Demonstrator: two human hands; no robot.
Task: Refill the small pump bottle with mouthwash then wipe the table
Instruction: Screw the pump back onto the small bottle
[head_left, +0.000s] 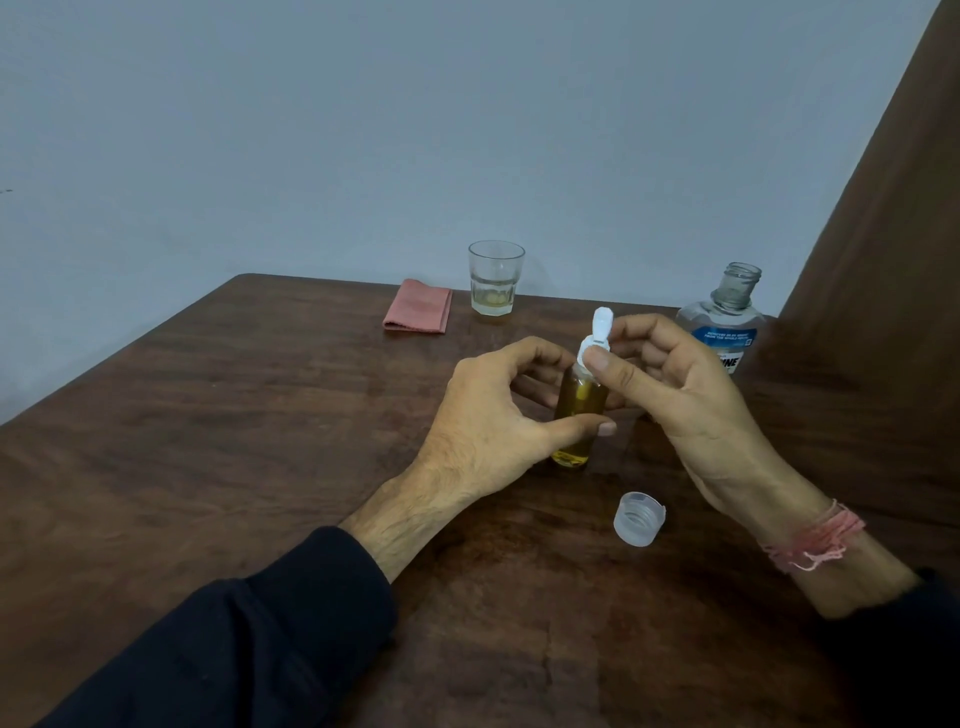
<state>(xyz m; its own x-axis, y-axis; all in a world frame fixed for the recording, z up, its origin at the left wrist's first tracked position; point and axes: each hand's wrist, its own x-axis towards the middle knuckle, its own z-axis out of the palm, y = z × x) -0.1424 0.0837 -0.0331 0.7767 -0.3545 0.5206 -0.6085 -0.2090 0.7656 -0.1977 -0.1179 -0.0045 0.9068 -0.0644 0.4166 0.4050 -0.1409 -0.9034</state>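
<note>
Step looks like refitting the pump. Left hand (483, 421) grips small pump bottle (576, 410) upright on the table (260, 441); keep it steady. Right hand (670, 384) pinches the white pump head (598, 338) at bottle's neck; twist straight, avoid spilling. Open mouthwash bottle (727, 322) stands behind right hand.

We note the cloth (418, 306) left of the glass (495, 278) at the table's (208, 415) far edge. The mouthwash bottle (724, 317) stands far right; its cap (639, 518) lies nearer us.
</note>
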